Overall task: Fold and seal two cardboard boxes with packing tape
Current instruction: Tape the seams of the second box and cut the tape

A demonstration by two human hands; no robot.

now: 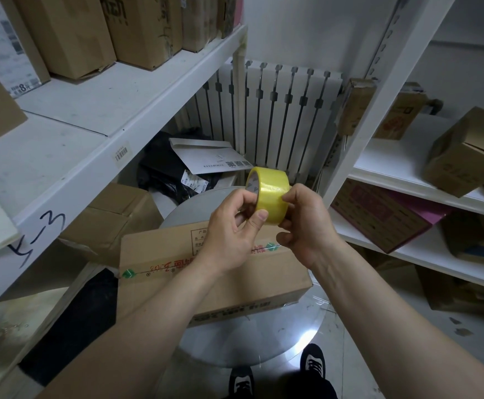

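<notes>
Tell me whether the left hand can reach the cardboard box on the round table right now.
Probably yes: the left hand hovers just above the cardboard box, nothing between them, but its fingers grip the tape roll.

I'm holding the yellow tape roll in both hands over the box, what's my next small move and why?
Probably pick the tape's end loose with the right hand: the left hand grips the tape roll, no strip is pulled out yet, and the closed cardboard box waits underneath.
</notes>
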